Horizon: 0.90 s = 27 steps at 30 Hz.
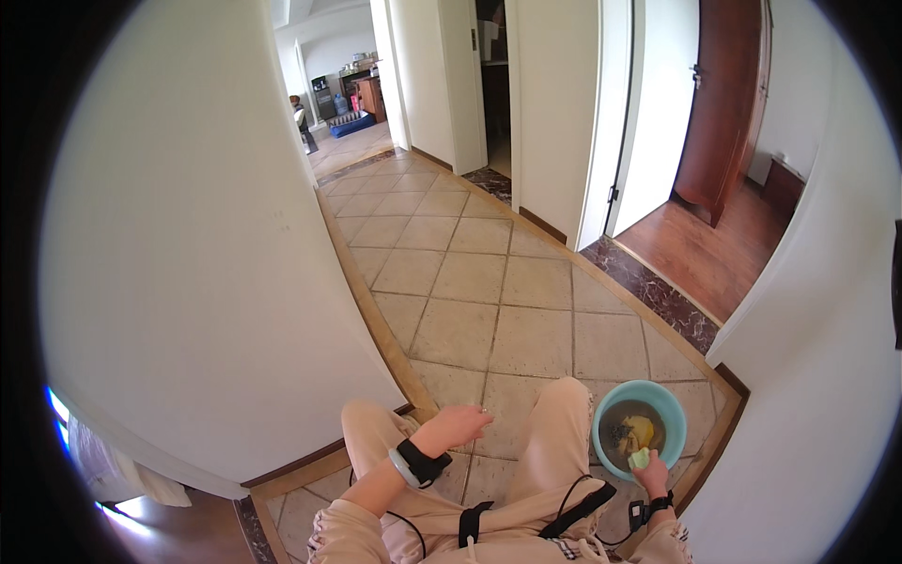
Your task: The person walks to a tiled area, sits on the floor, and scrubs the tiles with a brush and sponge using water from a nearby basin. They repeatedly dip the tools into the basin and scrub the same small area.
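My right hand (654,474) grips a pale green cloth (639,460) at the near rim of a light blue plastic bucket (675,416). Murky grey water (626,410) fills the lower part of the bucket. In it lie a yellow cloth-like piece (640,427) and a dark speckled clump (619,433), whose kind I cannot make out. My left hand (461,426) hangs in front of my left knee, above the tiled floor, with its fingers loosely bent and nothing seen in it.
Beige floor tiles (465,331) run down a corridor between white walls. Close on my left stands a wall corner (405,402). At right, a doorway with a dark marble threshold (648,292) leads to a wood floor (726,261). Black straps and cables (578,511) cross my lap.
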{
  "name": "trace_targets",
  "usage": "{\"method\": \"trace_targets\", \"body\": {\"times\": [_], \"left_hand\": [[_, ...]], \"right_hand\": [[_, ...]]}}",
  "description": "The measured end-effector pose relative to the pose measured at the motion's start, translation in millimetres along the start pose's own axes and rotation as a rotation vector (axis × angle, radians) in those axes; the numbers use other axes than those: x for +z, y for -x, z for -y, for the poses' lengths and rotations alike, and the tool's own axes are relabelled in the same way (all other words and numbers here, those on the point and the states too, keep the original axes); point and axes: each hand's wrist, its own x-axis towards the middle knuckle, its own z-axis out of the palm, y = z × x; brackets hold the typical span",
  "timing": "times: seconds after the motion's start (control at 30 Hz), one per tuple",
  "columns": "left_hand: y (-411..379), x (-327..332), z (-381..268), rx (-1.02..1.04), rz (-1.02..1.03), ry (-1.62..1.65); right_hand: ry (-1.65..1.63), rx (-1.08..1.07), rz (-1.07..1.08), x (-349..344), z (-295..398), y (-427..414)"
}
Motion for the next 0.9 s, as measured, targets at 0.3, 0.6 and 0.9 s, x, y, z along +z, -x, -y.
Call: {"method": "trace_targets", "body": {"times": [0.3, 0.6, 0.9], "left_hand": [[13, -10, 19, 0.024, -0.152, 0.132], [28, -27, 53, -0.04, -0.236, 0.103], [-14, -86, 98, -0.075, -0.587, 0.095]], "right_hand": [[-0.016, -0.085, 0.092, -19, -9, -39], [-0.421, -0.669, -0.115, -208, 256, -71], [-0.099, -1.032, 0.258, -123, 489, -105]]}}
